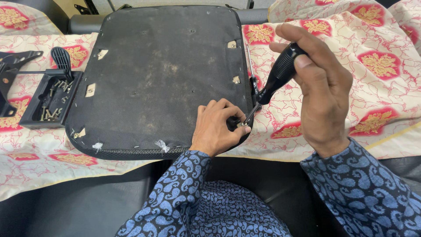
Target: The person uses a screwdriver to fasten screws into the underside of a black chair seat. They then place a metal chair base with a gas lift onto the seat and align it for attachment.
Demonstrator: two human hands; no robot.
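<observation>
Two hands engaged | right hand (322,87) closed on black screwdriver (280,72), tilted so tip meets screw (240,125) | left hand (219,127) pinches screw, steadied at right edge of upturned seat pad (153,74) | spare screws kept in black tray (50,103), patterned cloth (372,66) beneath

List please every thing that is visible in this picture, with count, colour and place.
Seat cushion: one, black, underside up, centre.
Screwdriver: one, black handle, tip at cushion's right edge.
Tray: one, black, left of cushion.
Screws: several, metallic, inside tray.
Bracket: one, black, far left.
Cloth: one, cream with red floral print, under everything.
Sleeves: two, blue paisley, bottom.
Left hand: pinching a small part at the screwdriver tip.
Right hand: gripping the screwdriver handle.
</observation>
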